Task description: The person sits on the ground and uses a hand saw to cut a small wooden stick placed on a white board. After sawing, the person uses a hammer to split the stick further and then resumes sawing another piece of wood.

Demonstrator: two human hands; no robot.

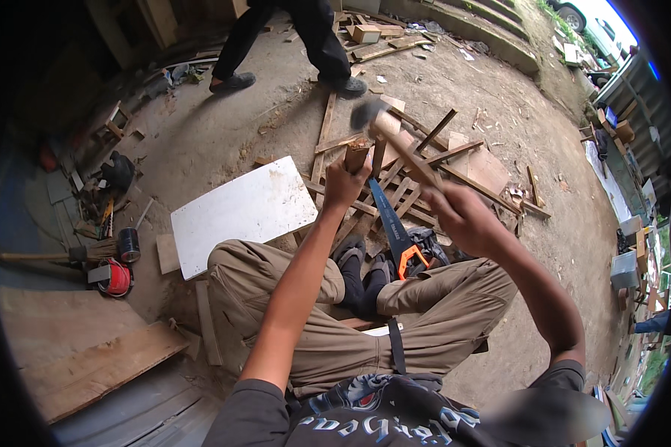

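While the person sits over scrap slats | left hand (343,181) grips a short wooden block (356,155) upright, at 12 o'clock of the knees | right hand (462,217) clenches a raised hammer (395,138), head blurred, probably mid-swing | strike squarely, fingers low | handsaw (392,232) lies between the feet.

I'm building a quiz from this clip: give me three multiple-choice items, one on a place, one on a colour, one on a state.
1. Where does the handsaw lie?
A. on the ground before the feet
B. on the white board
C. leaning on a wall

2. What colour is the saw's grip?
A. green
B. orange and black
C. white

3. How is the hammer held?
A. lying down
B. raised in the right hand
C. in both hands

Answers: A, it lies among wood scraps; B, orange shows at the handle; B, the left hand grips a wooden piece.
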